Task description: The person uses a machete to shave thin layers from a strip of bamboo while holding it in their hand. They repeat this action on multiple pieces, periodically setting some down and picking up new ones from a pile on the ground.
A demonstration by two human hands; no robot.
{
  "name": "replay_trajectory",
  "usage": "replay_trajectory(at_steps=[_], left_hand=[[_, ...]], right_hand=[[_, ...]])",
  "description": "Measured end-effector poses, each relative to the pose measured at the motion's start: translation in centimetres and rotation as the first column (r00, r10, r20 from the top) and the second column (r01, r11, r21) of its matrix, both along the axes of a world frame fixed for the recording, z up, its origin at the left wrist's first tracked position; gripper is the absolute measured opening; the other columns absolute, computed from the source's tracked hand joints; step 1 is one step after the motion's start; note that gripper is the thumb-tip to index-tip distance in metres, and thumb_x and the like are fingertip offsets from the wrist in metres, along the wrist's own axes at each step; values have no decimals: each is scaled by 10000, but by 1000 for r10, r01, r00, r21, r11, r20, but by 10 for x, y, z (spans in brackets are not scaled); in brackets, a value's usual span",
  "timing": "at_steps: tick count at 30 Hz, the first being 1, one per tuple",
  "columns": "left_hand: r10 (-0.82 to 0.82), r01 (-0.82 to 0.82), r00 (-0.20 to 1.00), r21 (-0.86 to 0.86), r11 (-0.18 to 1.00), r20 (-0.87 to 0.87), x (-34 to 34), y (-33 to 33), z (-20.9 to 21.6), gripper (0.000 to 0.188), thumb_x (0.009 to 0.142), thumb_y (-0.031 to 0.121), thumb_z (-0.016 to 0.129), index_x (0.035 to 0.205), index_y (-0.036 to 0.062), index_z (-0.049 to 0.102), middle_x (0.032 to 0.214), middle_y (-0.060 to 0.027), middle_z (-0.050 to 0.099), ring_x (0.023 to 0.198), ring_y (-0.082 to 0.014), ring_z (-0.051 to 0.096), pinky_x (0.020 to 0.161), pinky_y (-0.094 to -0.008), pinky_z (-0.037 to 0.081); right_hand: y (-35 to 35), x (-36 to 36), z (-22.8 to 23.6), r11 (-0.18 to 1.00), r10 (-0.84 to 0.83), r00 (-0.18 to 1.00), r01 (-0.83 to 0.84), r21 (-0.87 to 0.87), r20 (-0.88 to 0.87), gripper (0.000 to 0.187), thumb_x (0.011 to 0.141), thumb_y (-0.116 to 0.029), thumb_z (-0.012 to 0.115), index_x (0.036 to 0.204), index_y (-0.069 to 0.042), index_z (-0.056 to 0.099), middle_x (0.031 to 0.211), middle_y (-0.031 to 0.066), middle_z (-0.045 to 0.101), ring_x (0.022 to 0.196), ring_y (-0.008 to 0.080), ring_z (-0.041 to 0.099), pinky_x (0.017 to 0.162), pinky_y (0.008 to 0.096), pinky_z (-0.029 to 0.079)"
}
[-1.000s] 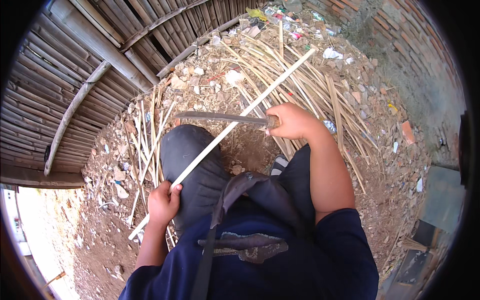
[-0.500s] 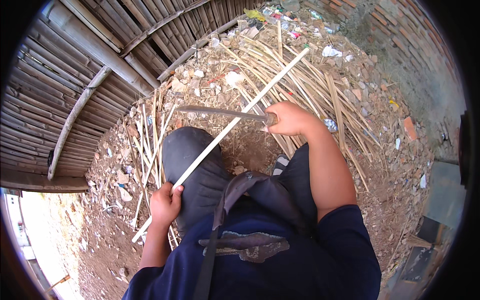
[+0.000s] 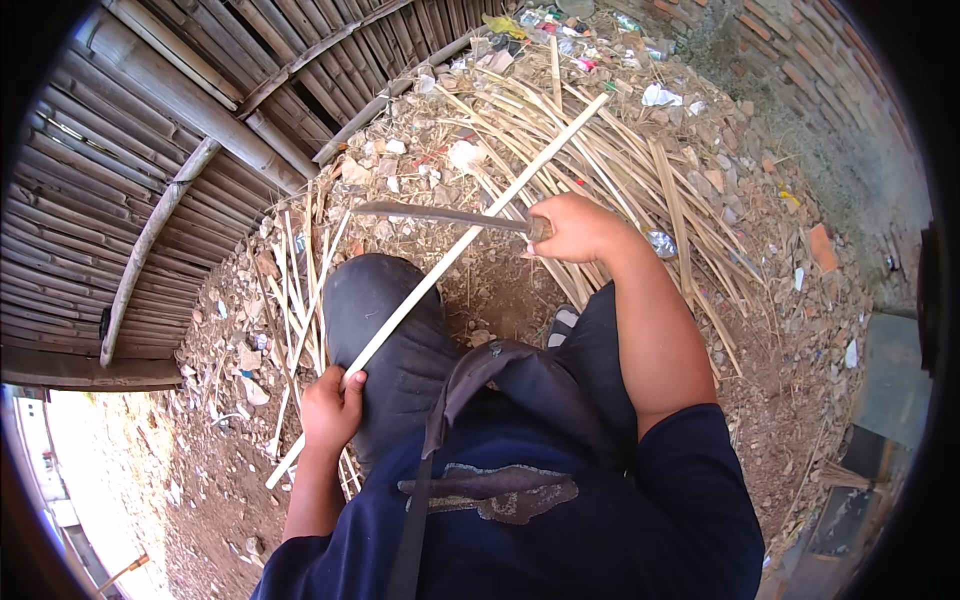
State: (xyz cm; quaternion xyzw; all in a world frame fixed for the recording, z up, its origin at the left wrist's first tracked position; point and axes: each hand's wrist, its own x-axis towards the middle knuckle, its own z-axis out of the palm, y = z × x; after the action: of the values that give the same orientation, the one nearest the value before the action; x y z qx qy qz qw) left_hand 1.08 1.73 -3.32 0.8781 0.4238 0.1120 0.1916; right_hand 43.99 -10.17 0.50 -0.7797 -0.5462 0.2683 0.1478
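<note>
My left hand [image 3: 332, 408] is closed round the lower part of a long pale bamboo strip [image 3: 408, 308], thumb on top. From there the strip slants up to the right, across my left thigh and out over the ground ahead. In my right hand [image 3: 575, 228] is the handle of a machete [image 3: 440, 214]. Its long dark blade points left and crosses over the strip at about the strip's middle. Whether the edge touches the strip, I cannot tell.
Many split bamboo strips [image 3: 630, 190] lie heaped ahead and to the right. A smaller bundle [image 3: 300, 290] lies by my left knee. Bamboo wall [image 3: 110, 190] stands at the left, brick wall [image 3: 800, 70] at the right. Stones and litter cover the ground.
The machete and my right hand have shifted slightly up, away from me. The strip's far end has moved a little left. My left hand keeps its hold.
</note>
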Motion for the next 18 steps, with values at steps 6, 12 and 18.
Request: replay_trajectory(at_steps=[6, 12, 18], left_hand=[[20, -20, 1000, -10, 1000, -13, 0, -1, -1, 449, 967, 363, 713, 723, 41, 515, 607, -187, 589, 585, -435, 607, 562, -504, 462], [18, -18, 1000, -23, 1000, 5, -1, -1, 0, 445, 964, 339, 720, 716, 38, 505, 601, -186, 579, 571, -430, 601, 554, -497, 456], [3, -4, 1000, 30, 1000, 4, 1, -2, 1, 431, 962, 320, 723, 717, 38, 508, 595, -183, 576, 557, -423, 597, 547, -495, 454]], right_hand=[[-2, -17, 13, 994, -101, 991, 104, -30, 90, 297, 808, -247, 771, 1028, -54, 718, 961, 189, 733, 966, 384, 701, 858, 474, 550], [-2, -14, 4, 987, 155, 986, -157, 41, 54, 328, 801, -285, 813, 993, -45, 698, 855, 217, 686, 869, 415, 680, 772, 489, 522], [-4, 11, 2, 990, -142, 987, 143, -5, 77, 533, 822, -278, 787, 1287, -36, 690, 1170, 224, 718, 1077, 370, 695, 935, 435, 550]])
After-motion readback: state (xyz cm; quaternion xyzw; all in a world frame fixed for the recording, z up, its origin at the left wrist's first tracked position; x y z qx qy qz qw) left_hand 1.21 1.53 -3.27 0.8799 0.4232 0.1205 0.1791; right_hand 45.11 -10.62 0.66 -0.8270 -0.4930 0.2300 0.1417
